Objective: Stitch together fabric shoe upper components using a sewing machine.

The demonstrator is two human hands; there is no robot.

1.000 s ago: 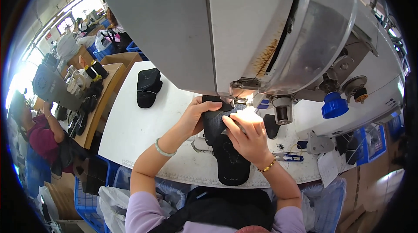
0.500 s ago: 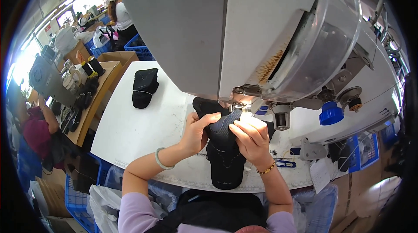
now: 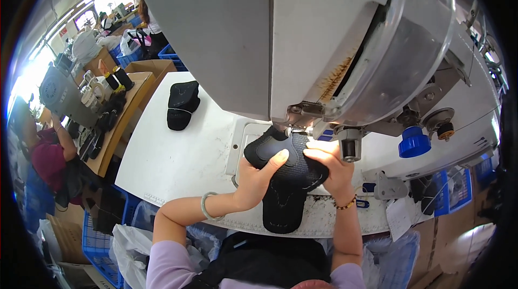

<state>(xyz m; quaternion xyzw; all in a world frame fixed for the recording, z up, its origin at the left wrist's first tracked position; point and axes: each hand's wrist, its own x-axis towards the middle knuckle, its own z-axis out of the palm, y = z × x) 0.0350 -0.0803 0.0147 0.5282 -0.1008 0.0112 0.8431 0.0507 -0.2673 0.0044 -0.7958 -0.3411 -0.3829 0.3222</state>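
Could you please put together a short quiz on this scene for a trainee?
1. Short answer: At the sewing machine, what do the left hand and the right hand both touch?

2. Multiple choice: Where does the banded black bundle lie on the white table?
A. To the right of both hands
B. To the left of both hands
C. Between the two hands

3. True or false: The beaded bracelet is on the right wrist.

Key:
1. A black shoe piece with a grey patch.
2. B.
3. True; the left wrist wears a pale bangle.
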